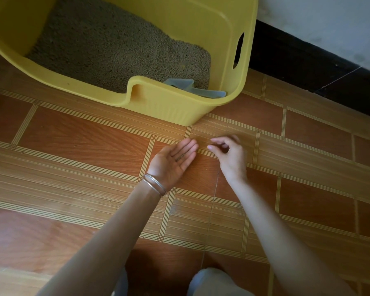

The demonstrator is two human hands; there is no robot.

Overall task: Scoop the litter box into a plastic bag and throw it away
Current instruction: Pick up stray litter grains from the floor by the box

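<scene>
The tiled floor [73,146], orange-brown with pale striped bands, is filling most of the view and is carrying the yellow litter box [169,107], which is sitting at the top of the view. To the right of the litter box a black skirting board [297,60] is running along the foot of a pale wall [329,18]. Grey-brown litter [115,50] is lying across the bottom of the litter box, reaching its near edge where the front wall is dipping into a low entry. The box's right wall is showing a dark handle slot [239,50].

Two bare forearms are reaching forward toward the litter box from the near side, above a pale-clothed knee [212,280]. The left hand [173,161] is hovering over the floor just in front of the litter box's near right corner, palm turned up, fingers straight and released. The right hand [231,154] is hanging just beside it, also in front of that corner, back upward, fingers curling with thumb and forefinger drawing close together; it is blurred, so I cannot tell whether it is pinching anything.

A grey-blue scoop [192,87] is lying inside the litter box, tucked into its near right corner on the litter. Two thin silver bangles [154,184] are circling the left wrist. A small streak of dark litter grains [179,157] is resting on the open left palm.
</scene>
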